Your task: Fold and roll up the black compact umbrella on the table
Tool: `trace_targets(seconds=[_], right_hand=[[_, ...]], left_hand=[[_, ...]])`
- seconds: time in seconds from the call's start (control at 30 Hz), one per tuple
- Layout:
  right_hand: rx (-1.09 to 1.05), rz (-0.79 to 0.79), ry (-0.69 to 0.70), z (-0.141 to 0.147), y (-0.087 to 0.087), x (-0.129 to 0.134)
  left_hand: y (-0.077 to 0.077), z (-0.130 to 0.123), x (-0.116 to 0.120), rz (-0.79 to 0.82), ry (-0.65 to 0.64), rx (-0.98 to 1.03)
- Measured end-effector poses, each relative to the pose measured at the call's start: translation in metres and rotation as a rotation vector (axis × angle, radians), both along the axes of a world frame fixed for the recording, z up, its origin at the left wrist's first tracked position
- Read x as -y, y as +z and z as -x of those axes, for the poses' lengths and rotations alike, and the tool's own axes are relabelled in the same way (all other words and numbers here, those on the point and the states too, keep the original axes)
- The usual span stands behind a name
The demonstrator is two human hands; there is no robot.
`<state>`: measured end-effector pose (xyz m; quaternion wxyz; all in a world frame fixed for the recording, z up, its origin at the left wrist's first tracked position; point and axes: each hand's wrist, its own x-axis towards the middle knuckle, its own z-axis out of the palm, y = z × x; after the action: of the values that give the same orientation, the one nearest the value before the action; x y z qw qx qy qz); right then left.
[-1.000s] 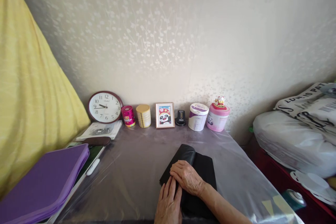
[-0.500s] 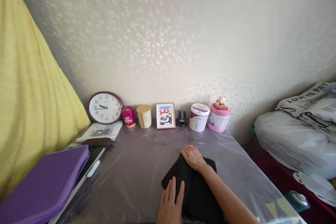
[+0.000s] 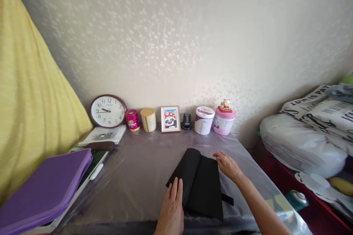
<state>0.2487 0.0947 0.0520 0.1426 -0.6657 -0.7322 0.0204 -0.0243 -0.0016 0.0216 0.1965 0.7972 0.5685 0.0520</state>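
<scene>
A folded black cloth (image 3: 205, 185), matte and thin, lies on the table near its front edge. Its left part is folded over and bulges in a soft roll, while the right part lies flat. From its right side a short black strap (image 3: 227, 199) sticks out. My left hand (image 3: 172, 205) rests with fingers stretched out on the left fold. Over the cloth's far right corner is my right hand (image 3: 227, 165), fingers extended and slightly bent; whether the fingertips touch the cloth I cannot tell.
Clear plastic covers the table (image 3: 132, 176). Along the wall stand a clock (image 3: 108, 111), tins, a picture frame (image 3: 170, 119) and a pink tub (image 3: 224, 122) with a figurine. Purple folders (image 3: 52, 187) lie at the left. Beyond the right edge are bags (image 3: 300, 143) and a spray can (image 3: 298, 199).
My right hand has moved off the folded part to the right edge of the cloth. The fold now bulges up, and the strap shows. My left hand stays on the left part.
</scene>
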Motion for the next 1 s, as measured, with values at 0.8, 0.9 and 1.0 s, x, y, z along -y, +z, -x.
trace_targets(seconds=[0.8,0.9,1.0], right_hand=[[-0.132,-0.228,0.566,0.043,0.018,0.048],[-0.14,-0.245,0.572,0.052,0.021,0.042],[-0.128,-0.256,0.588,0.058,0.024,0.035]], left_hand=[[-0.028,0.007,-0.003,-0.234,-0.012,0.135],[-0.026,0.008,-0.002,-0.226,-0.004,0.134],[-0.022,0.009,-0.001,-0.2,0.013,0.127]])
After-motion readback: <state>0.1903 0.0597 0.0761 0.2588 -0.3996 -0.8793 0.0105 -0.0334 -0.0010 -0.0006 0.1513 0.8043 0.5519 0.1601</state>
